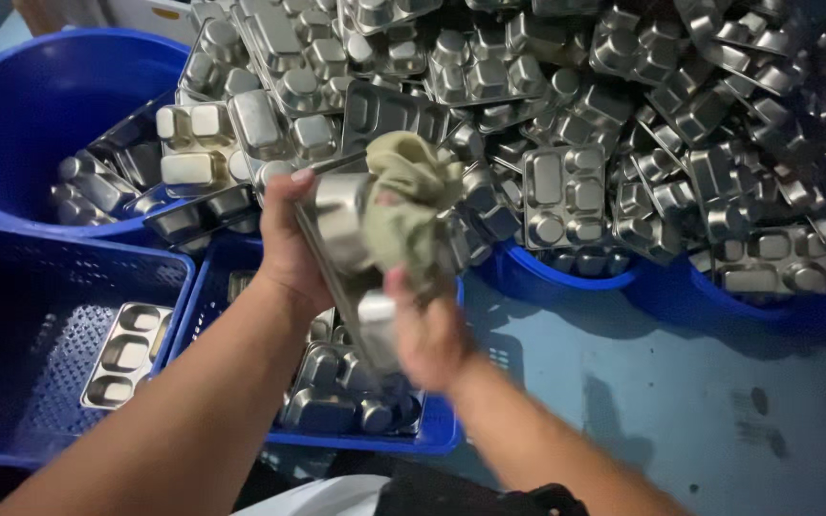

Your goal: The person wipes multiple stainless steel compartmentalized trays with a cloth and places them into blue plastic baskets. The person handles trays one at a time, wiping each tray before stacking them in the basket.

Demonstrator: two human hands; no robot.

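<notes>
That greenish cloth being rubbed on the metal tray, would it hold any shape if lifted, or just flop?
The cloth would probably flop: it lies bunched in soft folds over the tray. It likely weighs little, since the right hand works it loosely. Unlikely to slip or roll.

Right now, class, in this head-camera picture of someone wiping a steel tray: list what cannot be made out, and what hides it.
- Right hand: blurred; its fingers are indistinct.
- Held steel tray: mostly covered by the greenish cloth and left hand.
- Blue tub: bottom hidden by trays; top cut by the frame's edge.
- Tray pile: top cut off.
</notes>
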